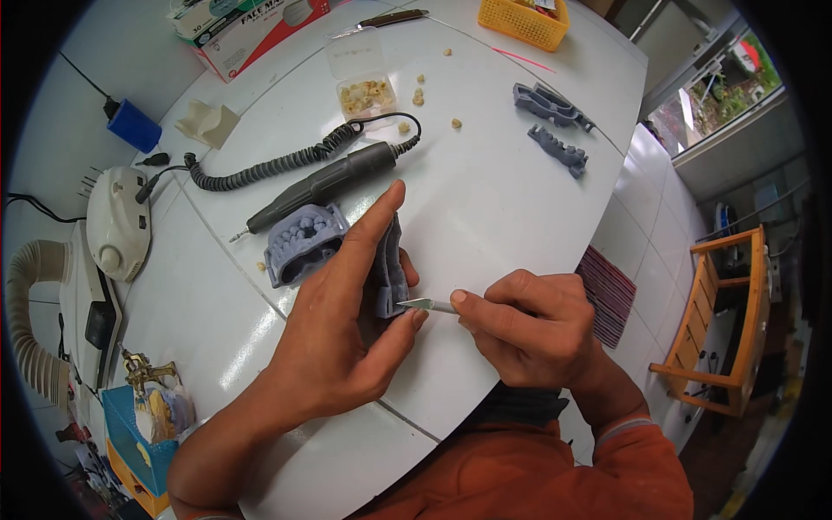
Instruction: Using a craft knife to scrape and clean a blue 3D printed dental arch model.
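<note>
My left hand [334, 334] is closed around a grey dental model [390, 277], gripping it upright between thumb and fingers; part of it is hidden behind the hand. My right hand [537, 325] pinches a slim craft knife [438, 305]. The knife's pointed blade meets the model's lower edge, close to my left thumb. Just left of my left hand, a second grey dental model [299, 251] with a row of teeth rests on the white tiled table [485, 208]. Behind it lies a dark rotary handpiece [334, 184] with a coiled cord.
Two grey model pieces [555, 108] lie at the far right. A clear box [366, 91] holds yellowish bits, with several loose ones nearby. A yellow basket [520, 22] stands at the back. Left are a white control unit [117, 221] and a ribbed hose [35, 303].
</note>
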Motion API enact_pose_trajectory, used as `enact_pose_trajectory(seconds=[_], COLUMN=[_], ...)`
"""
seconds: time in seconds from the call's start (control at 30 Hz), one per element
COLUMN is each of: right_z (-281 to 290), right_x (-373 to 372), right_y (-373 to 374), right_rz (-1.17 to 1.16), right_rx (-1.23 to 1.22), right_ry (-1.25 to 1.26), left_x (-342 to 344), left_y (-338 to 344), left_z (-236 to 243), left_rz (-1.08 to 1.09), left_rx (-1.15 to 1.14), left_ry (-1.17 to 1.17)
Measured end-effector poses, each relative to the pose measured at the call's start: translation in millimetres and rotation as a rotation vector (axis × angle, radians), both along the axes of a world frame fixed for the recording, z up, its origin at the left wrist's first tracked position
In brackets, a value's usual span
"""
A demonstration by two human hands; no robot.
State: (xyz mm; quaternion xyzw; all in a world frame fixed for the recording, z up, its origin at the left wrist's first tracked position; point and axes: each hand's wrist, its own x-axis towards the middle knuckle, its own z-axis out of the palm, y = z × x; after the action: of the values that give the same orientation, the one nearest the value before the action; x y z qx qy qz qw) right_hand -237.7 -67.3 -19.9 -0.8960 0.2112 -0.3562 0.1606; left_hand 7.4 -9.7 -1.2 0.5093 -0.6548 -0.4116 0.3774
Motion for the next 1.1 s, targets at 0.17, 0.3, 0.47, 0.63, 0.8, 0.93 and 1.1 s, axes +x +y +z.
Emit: enact_pose_trajectory(seconds=[0.17, 0.3, 0.47, 0.63, 0.8, 0.93, 1.1], right_z=[0.0, -0.1, 0.9, 1.5, 3.2, 0.8, 0.4], right_x=[-1.0, -1.0, -2.4, -2.7, -1.0, -2.5, -2.6], right_y=[-0.3, -0.1, -0.9, -1.5, -0.6, 0.9, 0.8], right_rz=[0.004, 0.003, 0.019, 0.028, 0.025, 0.003, 0.007], right_rx=[0.008, 0.017, 0.021, 0.050, 0.028, -0.006, -0.014], right_ry=[0.012, 0.013, 0.021, 0.024, 0.040, 0.048, 0.051], left_x=[-3.0, 0.5, -0.3, -1.1, 2.3, 1.1, 0.8], left_y=[1.7, 0.0, 0.6, 0.8, 0.5, 0.5, 0.8], left_z=[4.1, -2.1, 1.3, 1.4, -1.5, 1.7, 3.3], left_rz=[0.040, 0.011, 0.012, 0.017, -0.008, -0.008, -0.007], left_rx=[0.047, -0.032, -0.014, 0.012, -0.068, -0.023, 0.006], left_ry=[0.050, 0.022, 0.022, 0.049, -0.014, -0.027, -0.021])
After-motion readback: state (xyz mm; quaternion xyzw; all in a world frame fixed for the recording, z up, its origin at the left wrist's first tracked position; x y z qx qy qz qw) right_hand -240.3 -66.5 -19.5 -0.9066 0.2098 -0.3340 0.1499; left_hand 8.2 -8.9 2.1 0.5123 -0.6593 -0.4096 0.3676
